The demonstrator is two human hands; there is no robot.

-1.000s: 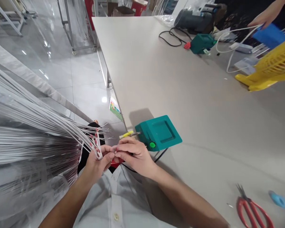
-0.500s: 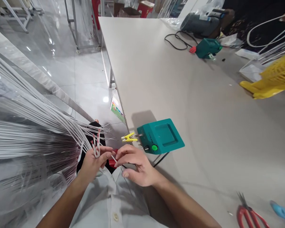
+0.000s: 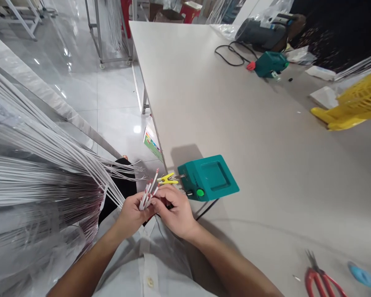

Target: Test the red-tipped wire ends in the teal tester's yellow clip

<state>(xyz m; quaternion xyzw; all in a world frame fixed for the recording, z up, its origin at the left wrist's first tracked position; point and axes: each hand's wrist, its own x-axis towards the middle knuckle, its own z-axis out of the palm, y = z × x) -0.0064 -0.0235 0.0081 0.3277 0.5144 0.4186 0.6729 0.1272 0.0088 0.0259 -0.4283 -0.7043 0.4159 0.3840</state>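
Note:
My left hand (image 3: 132, 212) is closed around a small bunch of white wires with red-marked ends (image 3: 149, 190), which fan up and to the right. My right hand (image 3: 173, 208) pinches the same wire ends from the right, fingers closed, just below a yellow clip (image 3: 166, 178). That clip sticks out of the left side of a teal box (image 3: 208, 177) with a green knob, standing at the near left corner of the grey table (image 3: 235, 103). A big sheaf of white wires (image 3: 40, 165) stretches in from the left to my left hand.
Red-handled scissors (image 3: 323, 278) and a blue object (image 3: 363, 275) lie at the near right. A yellow basket (image 3: 357, 103) stands at the right edge. A second teal box (image 3: 270, 64), a black cable and a dark machine (image 3: 266, 27) sit at the far end.
My right hand has closed back onto the wire ends, and both hands have moved up toward the yellow clip. The wire ends now tilt right. The other person's hand and wires at top right are gone.

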